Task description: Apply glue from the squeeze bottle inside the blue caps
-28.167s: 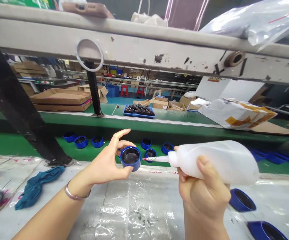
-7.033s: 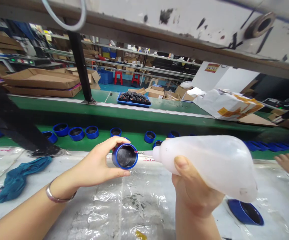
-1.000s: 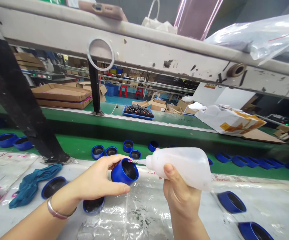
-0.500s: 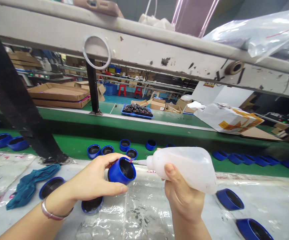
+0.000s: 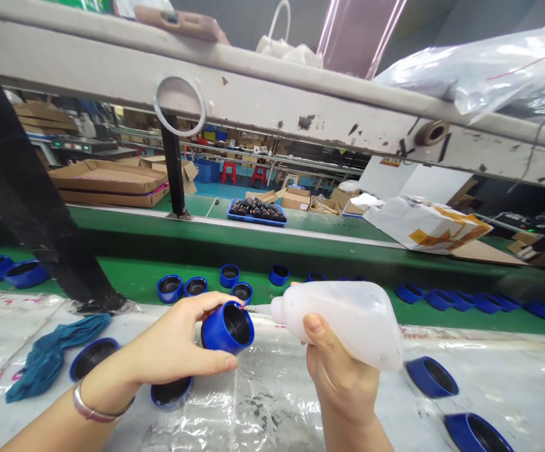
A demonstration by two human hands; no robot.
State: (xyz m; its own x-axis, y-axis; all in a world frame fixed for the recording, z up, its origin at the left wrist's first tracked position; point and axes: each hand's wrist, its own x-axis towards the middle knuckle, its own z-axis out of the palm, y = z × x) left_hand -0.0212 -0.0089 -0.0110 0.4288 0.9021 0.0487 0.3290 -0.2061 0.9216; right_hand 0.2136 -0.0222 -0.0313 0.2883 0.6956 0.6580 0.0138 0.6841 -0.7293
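Note:
My left hand [image 5: 183, 345] is closed around a blue cup-shaped part [image 5: 216, 331] with a black inside, its opening tilted to the right and toward me. In my right hand [image 5: 341, 370] lies a translucent white squeeze bottle [image 5: 343, 317], held on its side with the nozzle [image 5: 258, 308] pointing left. The nozzle's tip is at the upper rim of the blue part; whether it touches cannot be made out. Below my left wrist, another blue ring-shaped part [image 5: 172, 394] rests on the plastic-covered bench, partly hidden by the hand.
Several blue parts stand on the green belt [image 5: 131, 276] beyond the bench. More blue parts [image 5: 431, 376] lie at the right, and a teal cloth [image 5: 56, 358] at the left. A black post [image 5: 32, 201] and a white beam [image 5: 263, 100] cross in front.
The view has shifted slightly, so most things sit a little further left. Both hands keep their hold, with the nozzle still at the blue part's rim.

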